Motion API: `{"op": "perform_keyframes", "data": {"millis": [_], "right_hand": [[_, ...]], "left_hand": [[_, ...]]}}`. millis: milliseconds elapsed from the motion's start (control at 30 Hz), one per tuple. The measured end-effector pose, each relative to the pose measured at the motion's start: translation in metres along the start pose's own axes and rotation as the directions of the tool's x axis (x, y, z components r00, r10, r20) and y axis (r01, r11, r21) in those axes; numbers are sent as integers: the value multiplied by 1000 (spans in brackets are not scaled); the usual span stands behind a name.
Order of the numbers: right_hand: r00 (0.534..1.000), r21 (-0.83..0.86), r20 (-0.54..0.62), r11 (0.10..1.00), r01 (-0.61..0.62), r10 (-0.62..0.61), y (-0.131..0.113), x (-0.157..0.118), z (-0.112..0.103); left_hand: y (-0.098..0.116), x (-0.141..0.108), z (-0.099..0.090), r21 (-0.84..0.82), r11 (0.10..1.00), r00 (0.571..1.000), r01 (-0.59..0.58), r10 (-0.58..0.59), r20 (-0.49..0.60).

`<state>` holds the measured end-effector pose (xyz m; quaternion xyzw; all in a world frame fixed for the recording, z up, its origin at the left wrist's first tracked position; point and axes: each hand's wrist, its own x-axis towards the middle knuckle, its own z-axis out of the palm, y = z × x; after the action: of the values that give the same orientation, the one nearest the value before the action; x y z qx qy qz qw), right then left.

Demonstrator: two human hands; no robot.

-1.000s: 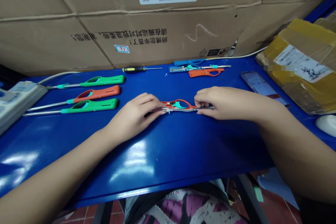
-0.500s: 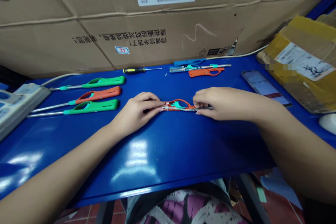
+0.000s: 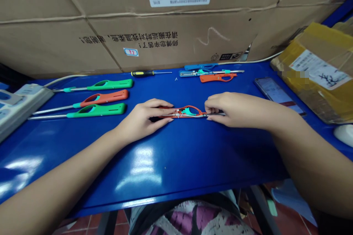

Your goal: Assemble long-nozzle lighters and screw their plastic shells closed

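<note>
An orange gas lighter (image 3: pixel 190 111) lies on the blue table with its casing opened, so its inner parts and teal trigger show. My left hand (image 3: pixel 147 116) grips the handle end, thumb on the near edge and fingers over the far side. My right hand (image 3: pixel 220 110) has its fingers curled round the metal tube at the other end. Beyond my hands lie another opened lighter in a blue half-casing (image 3: pixel 193 73) and a loose orange half-casing (image 3: pixel 217 77). A yellow and black screwdriver (image 3: pixel 143 73) rests to their left.
Assembled lighters, green (image 3: pixel 110 84), orange (image 3: pixel 106 96) and green (image 3: pixel 99 110), lie at the left beside a white power strip (image 3: pixel 30 104). A phone (image 3: pixel 278 93) and a taped box (image 3: pixel 317 66) are at the right. A large carton (image 3: pixel 110 3) stands behind the table.
My left hand has spread its fingers further along the orange lighter's handle, with more of the handle showing between thumb and fingers. My right hand stays on the tube. The view has shifted slightly.
</note>
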<state>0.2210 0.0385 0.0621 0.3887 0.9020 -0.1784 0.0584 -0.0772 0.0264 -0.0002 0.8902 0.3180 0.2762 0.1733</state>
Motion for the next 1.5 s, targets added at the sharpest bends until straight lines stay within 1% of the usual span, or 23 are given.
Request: {"op": "perform_keyframes", "data": {"millis": [100, 167, 233, 300, 367, 533, 700, 800, 900, 1000, 1100, 1200, 1300, 1400, 1500], "right_hand": [[1000, 18, -23, 1000, -7, 8, 1, 0, -1], [999, 33, -25, 999, -20, 21, 3, 0, -1], [999, 42, -22, 999, -32, 33, 5, 1, -1], [999, 45, -22, 998, -37, 38, 7, 2, 0], [999, 46, -23, 998, -34, 35, 8, 3, 0], [999, 39, -24, 999, -23, 24, 8, 5, 1], [998, 43, -66, 999, -4, 7, 14, 4, 4], [995, 60, -93, 998, 26, -20, 20, 5, 6], [991, 102, -110, 991, 91, -80, 24, 7, 7], [982, 132, -142, 980, 147, -128, 25, 11, 7], [966, 146, -204, 971, 189, -158, 25, 17, 10], [950, 163, -252, 960, 227, -182, 27, 23, 14], [942, 191, -275, 949, 251, -194, 30, 27, 19], [933, 205, -302, 942, 265, -197, 33, 30, 23], [915, 199, -343, 935, 293, -214, 35, 32, 26]], "left_hand": [[-3, -2, 2, 62, 996, 998, -67, 66, 9], [-5, -3, 2, 51, 995, 997, -81, 82, -1], [-6, -3, 1, 3, 998, 998, -58, 58, -22], [-6, -4, -3, -35, 999, 999, -10, 9, -44], [-6, -3, -10, -40, 999, 999, 23, -25, -42], [-4, -2, -25, -32, 998, 998, 45, -44, 39], [-3, 0, -29, -41, 994, 991, 97, -92, 100], [-3, 1, -28, -53, 994, 990, 92, -86, 109], [-4, 1, -30, -40, 995, 988, 95, -89, 122], [-3, 1, -35, 35, 993, 978, 117, -121, 168], [-2, 1, -39, 106, 985, 970, 134, -152, 189], [-3, 0, -33, 136, 978, 970, 156, -178, 165], [-8, -2, -21, 134, 975, 977, 179, -192, 92], [-12, -3, -11, 68, 980, 981, 186, -189, 36], [-14, -3, -8, -17, 976, 976, 218, -218, 14]]}}
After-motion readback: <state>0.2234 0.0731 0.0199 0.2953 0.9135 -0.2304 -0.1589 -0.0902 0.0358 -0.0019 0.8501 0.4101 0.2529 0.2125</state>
